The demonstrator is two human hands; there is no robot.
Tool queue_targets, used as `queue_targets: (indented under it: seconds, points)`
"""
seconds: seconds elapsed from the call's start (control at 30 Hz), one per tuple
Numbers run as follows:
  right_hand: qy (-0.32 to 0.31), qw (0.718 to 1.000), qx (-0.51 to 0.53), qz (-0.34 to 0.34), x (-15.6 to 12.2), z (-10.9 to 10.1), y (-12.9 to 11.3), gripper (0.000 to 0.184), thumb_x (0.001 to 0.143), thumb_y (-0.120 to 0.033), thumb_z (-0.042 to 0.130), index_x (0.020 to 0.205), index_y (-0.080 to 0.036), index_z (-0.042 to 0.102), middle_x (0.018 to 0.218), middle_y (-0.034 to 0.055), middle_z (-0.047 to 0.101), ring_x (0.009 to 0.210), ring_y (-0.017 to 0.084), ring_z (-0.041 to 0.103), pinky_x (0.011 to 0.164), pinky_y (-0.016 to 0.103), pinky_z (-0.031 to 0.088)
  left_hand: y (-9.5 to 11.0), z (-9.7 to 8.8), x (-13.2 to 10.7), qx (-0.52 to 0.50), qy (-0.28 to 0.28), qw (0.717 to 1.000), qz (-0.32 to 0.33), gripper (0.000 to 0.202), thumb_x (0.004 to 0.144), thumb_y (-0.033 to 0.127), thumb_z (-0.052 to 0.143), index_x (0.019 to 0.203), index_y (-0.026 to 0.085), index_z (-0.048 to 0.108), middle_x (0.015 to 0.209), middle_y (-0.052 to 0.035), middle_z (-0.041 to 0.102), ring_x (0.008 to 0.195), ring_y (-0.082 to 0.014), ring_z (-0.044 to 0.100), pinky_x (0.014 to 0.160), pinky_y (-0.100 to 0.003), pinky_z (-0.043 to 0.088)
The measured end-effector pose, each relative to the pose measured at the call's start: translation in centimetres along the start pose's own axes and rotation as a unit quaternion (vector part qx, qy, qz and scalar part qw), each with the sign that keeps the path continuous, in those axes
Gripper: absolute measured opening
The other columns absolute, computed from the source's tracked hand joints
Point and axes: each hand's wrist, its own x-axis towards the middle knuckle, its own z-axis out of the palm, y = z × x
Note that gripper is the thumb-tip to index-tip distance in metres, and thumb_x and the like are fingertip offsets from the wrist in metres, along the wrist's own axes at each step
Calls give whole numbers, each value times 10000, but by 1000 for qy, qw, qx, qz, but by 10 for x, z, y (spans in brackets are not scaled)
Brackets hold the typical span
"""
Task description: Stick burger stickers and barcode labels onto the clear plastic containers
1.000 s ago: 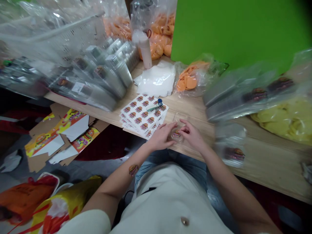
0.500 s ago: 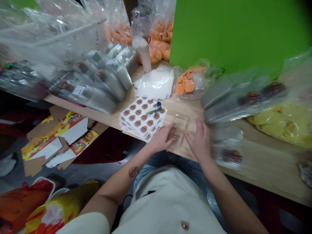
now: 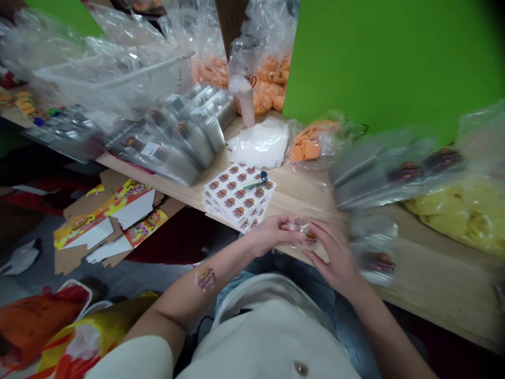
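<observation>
Clear plastic piece point(image 3: 300, 226), carrying a small burger sticker point(image 3: 311, 238), sits between the person's two hands just above the near edge of the wooden bench point(image 3: 430, 273). The left hand point(image 3: 272, 234) comes in from the left, its fingers point(image 3: 290, 226) pressed together and stretched out so the tips meet the piece's left side. The right hand point(image 3: 335, 263) is curled over its right end, with the fingers point(image 3: 323, 237) slightly spread and bent down around the sticker. Whether either hand is truly pinching it, I cannot tell.

Just far-left of the hands lies a stack of burger sticker sheets point(image 3: 239, 197), with a small green-handled tool point(image 3: 254, 184) on top. Beyond them are white sheets point(image 3: 258, 143), a bag of orange discs point(image 3: 311, 147) and a pale bottle point(image 3: 246, 102). Silver packs point(image 3: 185, 137) crowd the left side of the bench. Blurred plastic bags of burger-labelled packs point(image 3: 398, 168) and a bag of yellow discs point(image 3: 457, 216) lie to the right, below a green board point(image 3: 379, 52).
</observation>
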Motion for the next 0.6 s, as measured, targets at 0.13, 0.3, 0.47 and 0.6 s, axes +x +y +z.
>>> queue_targets:
  seconds: [0.13,0.3,0.47,0.6]
  points:
    - [11,995,-58,77,-57,-57,23,537,792,-383,562,1296,-273,412,1271,75,502,1160,255,481,977,444,383,12,31,31,236,35,966,102,785,593,493,723,1251,169,444,1036,-100,586,917,-193,556,791,-313,442]
    - [-45,987,-46,148,-117,-88,92,514,805,-476,506,1287,-320,424,1270,78,516,1163,269,487,935,452,406,28,41,76,273,-44,959,57,484,767,446,550,1146,148,515,909,-36,591,829,-127,551,744,-249,440]
    - [-34,992,-83,90,-104,-79,111,461,798,-457,526,1217,-266,504,1291,126,485,1173,309,466,935,466,376,17,48,86,382,-50,921,65,331,762,328,573,1039,148,590,823,1,601,751,-102,538,710,-214,423]
    - [122,984,-115,59,-52,-77,6,295,830,-307,518,1108,-213,547,1048,108,599,1003,248,540,865,432,406,8,59,75,417,-67,906,11,222,749,219,549,946,150,627,759,4,631,694,-107,565,677,-218,434]
